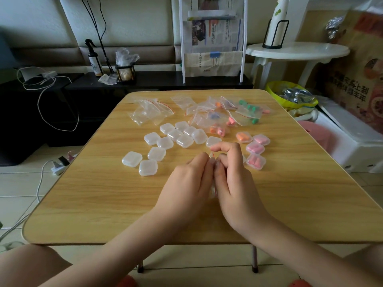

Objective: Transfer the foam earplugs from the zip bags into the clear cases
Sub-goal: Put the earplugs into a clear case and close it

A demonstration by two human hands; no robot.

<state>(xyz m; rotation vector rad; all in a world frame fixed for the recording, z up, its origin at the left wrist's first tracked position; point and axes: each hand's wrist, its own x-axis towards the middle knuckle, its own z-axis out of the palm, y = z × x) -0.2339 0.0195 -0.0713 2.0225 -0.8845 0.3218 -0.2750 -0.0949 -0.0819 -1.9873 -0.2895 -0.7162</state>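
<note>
Two hands meet over the middle of the desk (93,204), knuckles up, forearms reaching in from the near edge. The left hand (186,181) and right hand (234,179) press together fingertip to fingertip, and a sliver of clear bag (211,188) with a red strip shows in the seam between them; each grip is narrow, fingers curled and pinching that bag. What it holds is hidden by the hands. The right forefinger (222,146) arches up and away from the rest.

Just beyond and left of the hands lie the empty cases (165,141), a loose cluster of closed, frosted squares, none in the way of the hands. One of them (213,141) sits just past the right forefinger. Right of the hands stand four filled cases: three with pink plugs (256,161) and one with orange plugs (244,137), farther back.

Beyond the cases, toward the far edge of the desk, a heap of emptied bags (150,110) lies on the left, and full bags (232,112) on the right hold green, pink, orange and blue plugs.

Past the desk stand a spray bottle (95,59) on a dark shelf, a newspaper rack (213,38), and a white round table (296,50).
</note>
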